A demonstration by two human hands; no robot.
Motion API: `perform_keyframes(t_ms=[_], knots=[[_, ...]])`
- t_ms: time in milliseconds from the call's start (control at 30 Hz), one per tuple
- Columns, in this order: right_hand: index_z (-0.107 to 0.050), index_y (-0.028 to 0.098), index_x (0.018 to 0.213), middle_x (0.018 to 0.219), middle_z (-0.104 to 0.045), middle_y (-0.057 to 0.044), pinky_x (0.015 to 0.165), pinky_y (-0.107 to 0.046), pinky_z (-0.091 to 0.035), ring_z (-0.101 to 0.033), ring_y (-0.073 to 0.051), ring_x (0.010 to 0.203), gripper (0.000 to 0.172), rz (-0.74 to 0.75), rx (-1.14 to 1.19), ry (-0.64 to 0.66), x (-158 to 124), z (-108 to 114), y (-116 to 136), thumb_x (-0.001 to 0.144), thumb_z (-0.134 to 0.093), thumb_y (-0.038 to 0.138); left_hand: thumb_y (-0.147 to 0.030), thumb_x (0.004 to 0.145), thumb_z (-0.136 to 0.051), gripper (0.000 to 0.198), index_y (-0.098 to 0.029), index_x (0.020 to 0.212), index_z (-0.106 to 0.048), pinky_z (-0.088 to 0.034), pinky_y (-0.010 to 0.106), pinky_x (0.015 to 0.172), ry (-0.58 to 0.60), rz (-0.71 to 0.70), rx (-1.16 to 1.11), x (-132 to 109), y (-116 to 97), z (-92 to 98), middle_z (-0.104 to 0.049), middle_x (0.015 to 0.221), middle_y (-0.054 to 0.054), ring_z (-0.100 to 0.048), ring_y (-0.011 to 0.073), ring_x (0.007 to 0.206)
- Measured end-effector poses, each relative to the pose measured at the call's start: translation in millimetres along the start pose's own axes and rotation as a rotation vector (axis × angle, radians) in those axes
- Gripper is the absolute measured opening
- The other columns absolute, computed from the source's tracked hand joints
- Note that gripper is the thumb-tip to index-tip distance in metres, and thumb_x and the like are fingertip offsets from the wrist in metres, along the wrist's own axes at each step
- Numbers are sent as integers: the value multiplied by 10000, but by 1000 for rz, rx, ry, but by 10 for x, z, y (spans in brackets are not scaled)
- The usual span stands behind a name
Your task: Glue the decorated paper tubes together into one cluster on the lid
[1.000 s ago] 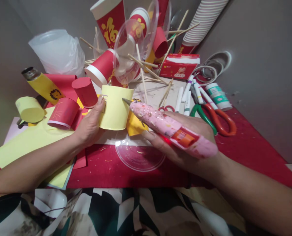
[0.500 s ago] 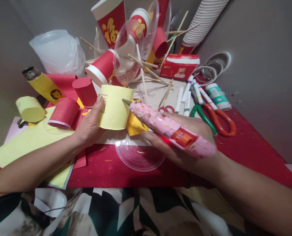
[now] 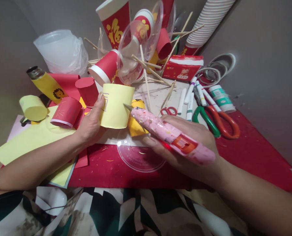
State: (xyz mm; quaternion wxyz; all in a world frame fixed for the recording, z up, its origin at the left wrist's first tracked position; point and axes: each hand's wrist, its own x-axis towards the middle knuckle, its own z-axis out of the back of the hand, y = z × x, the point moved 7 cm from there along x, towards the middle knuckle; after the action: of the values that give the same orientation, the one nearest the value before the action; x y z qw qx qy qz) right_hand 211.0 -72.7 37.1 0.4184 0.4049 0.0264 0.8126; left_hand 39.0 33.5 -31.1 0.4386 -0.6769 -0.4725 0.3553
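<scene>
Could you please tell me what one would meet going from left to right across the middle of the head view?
Yellow roll, red roll with gold lines, left hand, held yellow cylinder, glue gun, large scissors.

Paper cylinder (image 3: pixel 116 106) left of glue gun (image 3: pixel 172 129), cups (image 3: pixel 106 67) behind

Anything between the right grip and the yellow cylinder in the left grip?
Only the glue gun in the right grip: its nozzle overlaps the right edge of the yellow cylinder, held in the left grip. Whether it touches, I can't tell. Nothing else visible is in the way.
</scene>
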Motion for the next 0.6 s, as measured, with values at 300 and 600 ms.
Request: perform_keyframes(t_ms=[300, 600], knots=[[-551, 262, 849, 701, -613, -5, 544, -328, -522, -625, -181, 627, 192, 44, -10, -112, 21, 49, 8, 1033, -574, 312, -708, 953, -569, 614, -220, 1314, -669, -514, 503, 1162, 37, 19, -29, 4, 34, -10, -788, 1198, 86, -607, 360, 1388], [-669, 235, 899, 738, -649, -34, 629, -357, -565, -671, -205, 692, 201, -56, 43, -40, -26, -11, -83, 1034, -569, 345, -722, 963, -544, 591, -224, 1242, -696, -464, 527, 1216, 26, 27, 3, -30, 38, 4, -774, 1254, 76, -557, 368, 1440]])
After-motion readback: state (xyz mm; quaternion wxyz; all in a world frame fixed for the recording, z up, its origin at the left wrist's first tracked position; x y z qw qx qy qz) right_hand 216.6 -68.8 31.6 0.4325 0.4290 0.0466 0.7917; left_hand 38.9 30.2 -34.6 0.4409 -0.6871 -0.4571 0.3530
